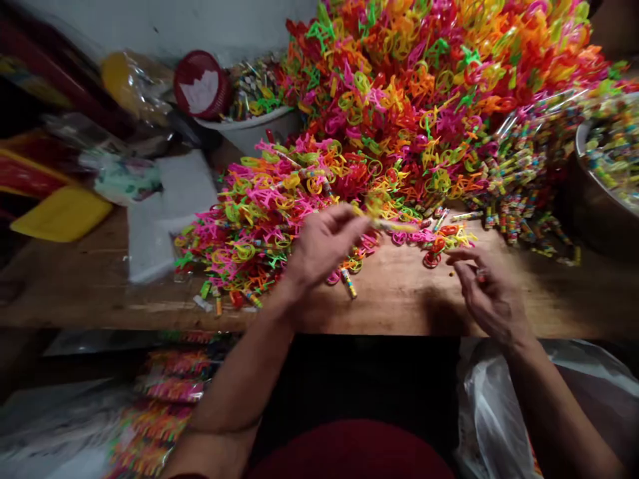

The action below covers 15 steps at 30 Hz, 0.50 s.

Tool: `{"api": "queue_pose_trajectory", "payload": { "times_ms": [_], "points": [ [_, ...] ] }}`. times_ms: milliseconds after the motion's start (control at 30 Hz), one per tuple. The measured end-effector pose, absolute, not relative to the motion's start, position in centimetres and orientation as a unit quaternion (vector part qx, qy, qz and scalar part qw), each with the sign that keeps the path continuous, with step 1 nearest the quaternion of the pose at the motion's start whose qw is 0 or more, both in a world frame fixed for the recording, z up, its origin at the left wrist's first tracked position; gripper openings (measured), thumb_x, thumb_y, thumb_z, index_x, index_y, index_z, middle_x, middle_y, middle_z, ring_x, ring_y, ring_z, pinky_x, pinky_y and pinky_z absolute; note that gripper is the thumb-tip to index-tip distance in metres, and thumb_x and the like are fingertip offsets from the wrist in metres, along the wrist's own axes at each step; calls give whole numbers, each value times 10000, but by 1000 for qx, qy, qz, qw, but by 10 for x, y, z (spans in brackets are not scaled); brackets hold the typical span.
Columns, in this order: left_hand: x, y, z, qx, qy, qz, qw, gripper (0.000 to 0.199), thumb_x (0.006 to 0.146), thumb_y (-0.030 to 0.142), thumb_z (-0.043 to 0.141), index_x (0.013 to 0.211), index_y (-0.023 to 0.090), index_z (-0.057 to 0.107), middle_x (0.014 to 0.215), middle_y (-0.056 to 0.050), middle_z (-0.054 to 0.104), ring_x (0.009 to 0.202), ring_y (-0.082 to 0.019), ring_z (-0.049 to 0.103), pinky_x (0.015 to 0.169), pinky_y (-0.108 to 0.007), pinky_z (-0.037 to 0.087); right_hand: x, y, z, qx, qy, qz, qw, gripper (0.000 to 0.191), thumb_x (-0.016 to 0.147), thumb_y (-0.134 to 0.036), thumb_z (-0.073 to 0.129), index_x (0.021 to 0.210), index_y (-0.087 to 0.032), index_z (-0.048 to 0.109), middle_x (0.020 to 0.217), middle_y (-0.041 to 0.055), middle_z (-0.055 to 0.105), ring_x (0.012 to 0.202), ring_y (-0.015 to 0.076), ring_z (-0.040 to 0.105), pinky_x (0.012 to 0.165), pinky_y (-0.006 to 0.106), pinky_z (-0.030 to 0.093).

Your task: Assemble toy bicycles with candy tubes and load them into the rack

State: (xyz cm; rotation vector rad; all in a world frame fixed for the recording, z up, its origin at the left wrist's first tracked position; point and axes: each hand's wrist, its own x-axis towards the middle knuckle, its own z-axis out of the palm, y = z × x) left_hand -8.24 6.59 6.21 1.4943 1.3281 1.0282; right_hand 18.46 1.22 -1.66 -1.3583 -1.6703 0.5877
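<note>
My left hand (324,243) is over the table's middle with thumb and fingers pinched together. At its fingertips is a small yellow plastic toy (377,206), smeared by motion, with a thin pale-yellow tube (397,227) beside it. Closer to the right, my right hand (492,296) hovers above the wood, its fingers curled in. A small red spot shows between them, too blurred to name. Between the hands, a red plastic ring toy (433,258) lies near the right fingertips. A patterned candy tube (349,283) rests below my left hand.
A big heap of bright plastic toys (424,86) covers the back of the wooden table (399,293). Patterned tubes (514,179) are piled at right, beside a metal bowl (582,150). White sheets (184,186) and a yellow scoop-like piece (62,213) lie left. Plastic bags (494,406) hang below.
</note>
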Motion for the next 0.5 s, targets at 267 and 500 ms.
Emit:
{"api": "queue_pose_trajectory", "payload": {
  "times_ms": [267, 500],
  "points": [
    [-95, 103, 86, 699, 604, 353, -144, 328, 906, 205, 697, 1230, 222, 652, 1342, -78, 656, 1253, -282, 540, 1156, -507, 372, 169, 26, -32, -594, -593, 266, 474, 227, 917, -434, 660, 922, -217, 728, 825, 43, 751, 658, 152, 639, 603, 262, 494],
    [7, 99, 18, 783, 615, 71, 51, 263, 977, 331, 655, 1151, 135, 634, 1205, -144, 659, 1143, -288, 619, 948, -387, 487, 190, 13, -41, -602, -530, 374, 465, 290, 941, -478, 621, 1008, -213, 714, 646, -22, 605, 533, 125, 536, 481, 237, 411]
  ]
}}
